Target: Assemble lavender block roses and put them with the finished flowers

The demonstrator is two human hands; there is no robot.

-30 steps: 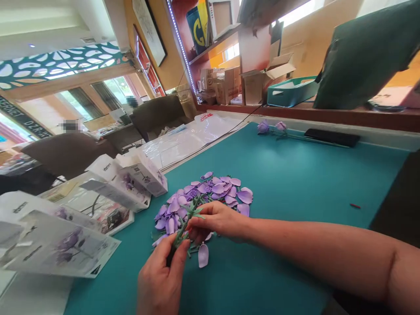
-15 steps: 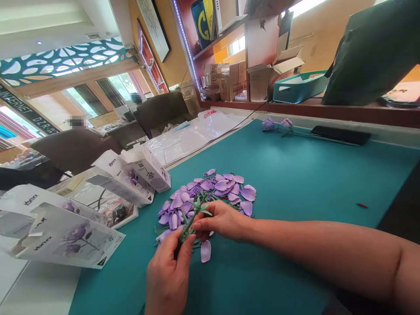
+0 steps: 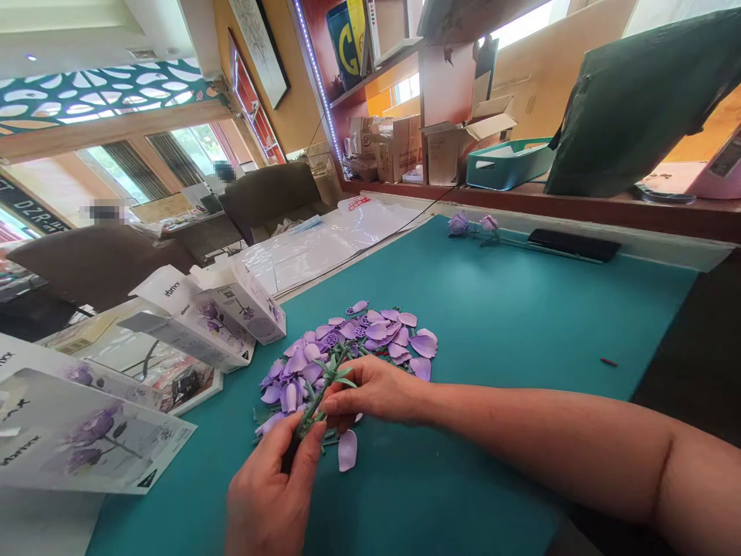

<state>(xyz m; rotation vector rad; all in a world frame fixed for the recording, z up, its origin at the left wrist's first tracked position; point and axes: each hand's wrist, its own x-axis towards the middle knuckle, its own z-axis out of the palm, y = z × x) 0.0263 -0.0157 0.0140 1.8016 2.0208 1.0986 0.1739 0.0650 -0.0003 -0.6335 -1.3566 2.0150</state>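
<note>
A green plastic stem piece [image 3: 317, 399] with pointed leaves at its top slants up between my two hands. My left hand [image 3: 276, 479] pinches its lower end between thumb and fingers. Close to the leafy top, my right hand [image 3: 367, 394] grips the same piece, fingers closed. Behind both hands a pile of purple petals [image 3: 376, 332] lies on the teal mat [image 3: 492, 324], with green parts among them. One loose petal [image 3: 347, 450] rests just below my right hand.
Printed white boxes [image 3: 109, 432] stand at the left, with more behind [image 3: 214, 316]. Two purple flowers [image 3: 458, 224] and a black phone-like object [image 3: 573, 245] lie at the mat's far edge. A small red piece [image 3: 608, 362] is at the right.
The view has shifted slightly, so the scene sits further left. Both hands keep their hold on the green stem piece.
</note>
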